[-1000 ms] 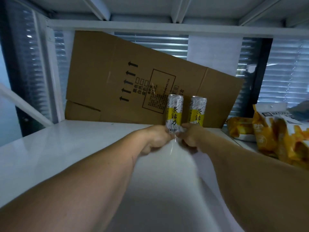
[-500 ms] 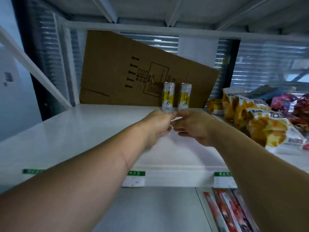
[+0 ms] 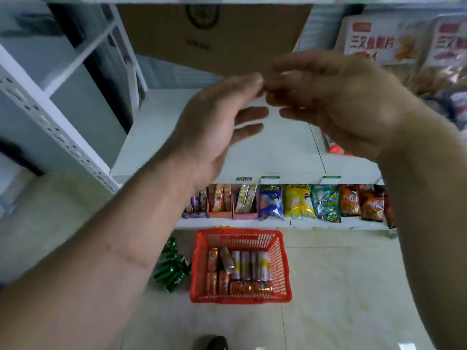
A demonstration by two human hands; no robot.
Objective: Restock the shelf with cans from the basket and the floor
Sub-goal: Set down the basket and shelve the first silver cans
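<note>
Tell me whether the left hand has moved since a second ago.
Yes. The left hand has pulled back from the cans at the cardboard, toward the shelf's front edge, now open and empty.

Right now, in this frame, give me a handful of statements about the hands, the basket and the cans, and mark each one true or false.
1. The red basket stands on the floor and holds cans. True.
2. The left hand grips a can. False: it holds nothing, and its fingers are spread.
3. Green cans lie on the floor to the left of the basket. True.
4. The basket holds only green cans. False: it holds orange cans and pale cans.
5. The right hand holds no can. True.
</note>
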